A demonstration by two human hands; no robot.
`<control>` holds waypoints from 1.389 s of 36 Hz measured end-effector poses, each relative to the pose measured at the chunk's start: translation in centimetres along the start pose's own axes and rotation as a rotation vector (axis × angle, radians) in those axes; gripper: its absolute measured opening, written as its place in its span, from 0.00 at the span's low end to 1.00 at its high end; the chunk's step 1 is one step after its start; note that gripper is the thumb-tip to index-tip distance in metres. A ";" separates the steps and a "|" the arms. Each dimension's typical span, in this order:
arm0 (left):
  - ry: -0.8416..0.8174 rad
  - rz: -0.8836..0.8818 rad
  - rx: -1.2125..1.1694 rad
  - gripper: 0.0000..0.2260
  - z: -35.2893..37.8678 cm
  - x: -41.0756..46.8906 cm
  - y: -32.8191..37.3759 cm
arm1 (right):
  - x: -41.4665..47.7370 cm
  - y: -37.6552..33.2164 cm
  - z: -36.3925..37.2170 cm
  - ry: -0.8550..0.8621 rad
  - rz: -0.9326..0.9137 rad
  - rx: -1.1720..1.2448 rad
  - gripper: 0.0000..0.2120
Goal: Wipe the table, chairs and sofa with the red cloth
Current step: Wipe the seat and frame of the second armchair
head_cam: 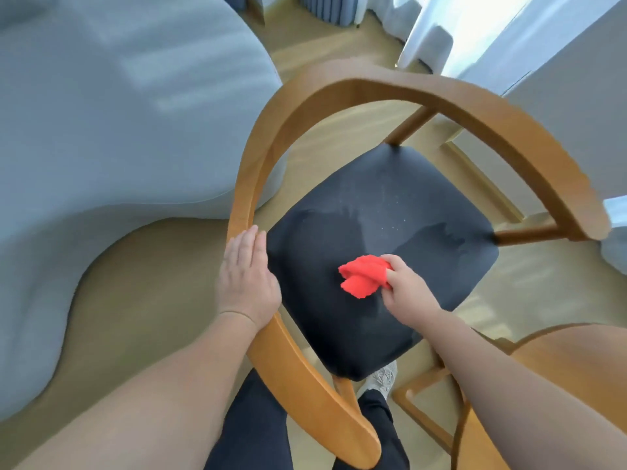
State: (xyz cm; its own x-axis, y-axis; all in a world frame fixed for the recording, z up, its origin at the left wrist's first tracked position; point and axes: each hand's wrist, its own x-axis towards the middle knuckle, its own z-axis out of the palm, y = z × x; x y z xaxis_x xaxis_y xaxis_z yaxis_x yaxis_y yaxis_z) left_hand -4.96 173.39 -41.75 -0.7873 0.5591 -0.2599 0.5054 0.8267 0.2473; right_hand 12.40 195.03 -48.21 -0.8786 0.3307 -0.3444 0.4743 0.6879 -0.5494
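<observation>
The single head view looks steeply down, close over a chair (380, 259) near the sofa (118, 130).

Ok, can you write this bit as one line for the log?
step: wiping chair | right hand: grips red cloth on dark seat | left hand: rests on wooden rail
</observation>
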 end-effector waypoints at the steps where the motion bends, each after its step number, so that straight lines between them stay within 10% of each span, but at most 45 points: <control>1: 0.016 0.057 0.009 0.26 -0.8 1.4 0.0 | 0.6 -0.4 -0.4 0.036 0.035 0.032 0.22; 14: 0.135 0.858 0.330 0.23 -6.0 24.5 5.8 | 13.6 2.3 -4.5 0.207 0.209 0.060 0.17; 22: 0.131 0.728 0.323 0.24 -6.8 27.4 8.5 | 19.8 2.6 -4.6 0.189 0.160 -0.052 0.12; 34: 0.140 0.856 0.331 0.25 -6.5 27.6 7.9 | 21.1 -3.7 6.9 -0.300 -0.310 -0.403 0.21; 50: 0.174 0.864 0.329 0.24 -6.1 27.9 7.5 | 23.8 4.8 2.5 -0.082 -0.575 -0.481 0.19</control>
State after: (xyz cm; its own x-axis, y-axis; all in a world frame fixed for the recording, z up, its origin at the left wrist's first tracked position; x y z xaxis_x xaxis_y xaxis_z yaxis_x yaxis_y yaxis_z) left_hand -25.29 194.80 -41.44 -0.1210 0.9918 0.0401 0.9926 0.1209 0.0064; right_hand -6.10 204.62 -60.98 -0.9646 -0.2020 -0.1698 -0.1509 0.9500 -0.2732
